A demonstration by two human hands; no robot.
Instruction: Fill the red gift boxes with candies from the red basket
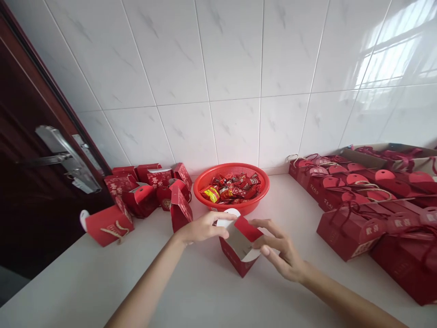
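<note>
A small red paper gift box (234,257) stands with its top open on the white table in front of me. Its pale inside shows, and its white-lined flaps are folded outward. My left hand (204,226) grips the box's left flap between thumb and fingers. At the opposite side, my right hand (282,249) holds the right edge and flap, its fingertips partly over the opening. Just behind the box is a red plastic basket (200,196) with many wrapped candies (234,187), one of them yellow (210,194).
Several loose red boxes (141,200) stand or lie at the left, near a dark door (37,191) with a metal handle (63,157). Rows of closed red boxes (351,228) with cord handles fill the right side. A cardboard carton (362,159) sits behind them, against the tiled wall (235,127).
</note>
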